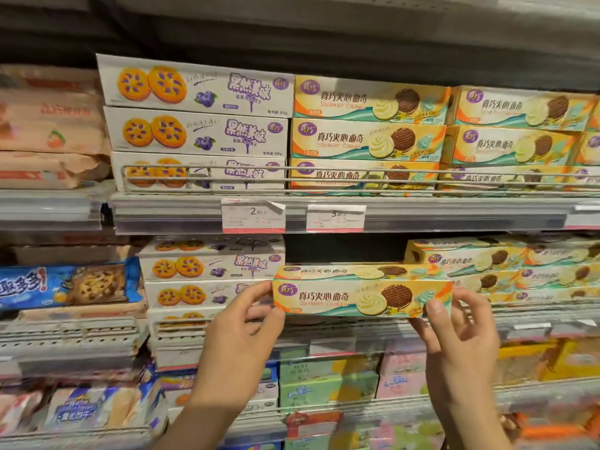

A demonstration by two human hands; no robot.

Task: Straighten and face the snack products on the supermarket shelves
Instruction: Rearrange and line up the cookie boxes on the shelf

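We hold the cookie box (pixel 362 297) at centre frame, left hand (pixel 240 339) pinching its left end, right hand (pixel 461 332) its right. Its long axis runs level, front facing us, before the dark shelf gap (pixel 344 250) just above.

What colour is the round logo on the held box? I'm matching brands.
Purple, on the held box, head view.

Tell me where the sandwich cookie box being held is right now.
In the head view, the sandwich cookie box sits centre frame at the middle shelf, gripped by the left hand and right hand, right of the blueberry cookie boxes.
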